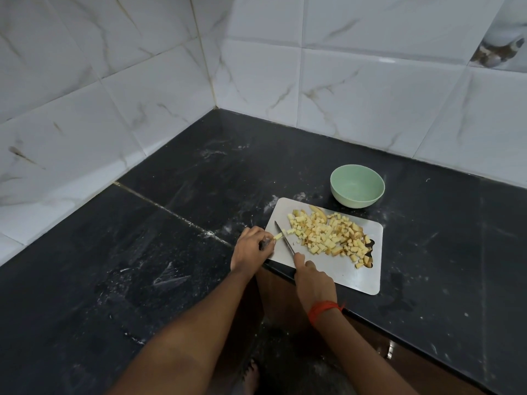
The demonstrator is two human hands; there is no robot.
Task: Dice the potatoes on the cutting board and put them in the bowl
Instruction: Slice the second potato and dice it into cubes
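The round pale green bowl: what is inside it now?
The round pale green bowl shows only its bare inner wall and floor; nothing lies in it. Its near rim covers the nearest part of the inside.

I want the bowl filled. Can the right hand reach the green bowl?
Probably yes: the bowl sits just beyond the board, nothing tall between. But the right hand grips the knife.

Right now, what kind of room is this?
Most likely a home kitchen: a black stone countertop against tiled walls, and a cutting board with diced potatoes, a knife cutting on it, and a green bowl beside it.
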